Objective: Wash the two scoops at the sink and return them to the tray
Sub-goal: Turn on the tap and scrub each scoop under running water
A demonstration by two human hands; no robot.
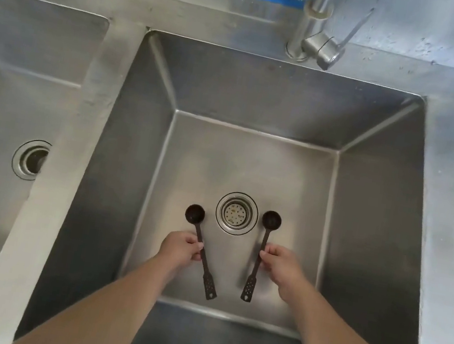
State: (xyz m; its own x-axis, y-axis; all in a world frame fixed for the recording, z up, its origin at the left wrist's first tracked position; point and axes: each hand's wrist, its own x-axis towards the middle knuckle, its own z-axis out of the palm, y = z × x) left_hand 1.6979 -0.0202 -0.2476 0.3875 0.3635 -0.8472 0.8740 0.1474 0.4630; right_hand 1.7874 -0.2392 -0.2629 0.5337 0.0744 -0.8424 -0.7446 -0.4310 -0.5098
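Scoops [200, 245] lengthwise, bowls toward faucet [319, 42]

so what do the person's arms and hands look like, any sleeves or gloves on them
Both arms are bare from the bottom edge of the view up to the wrists, with no sleeves showing. The left hand and right hand are bare too: no gloves, and no rings, watch or bracelets that can be seen. No markings stand out, though the picture is a little soft.
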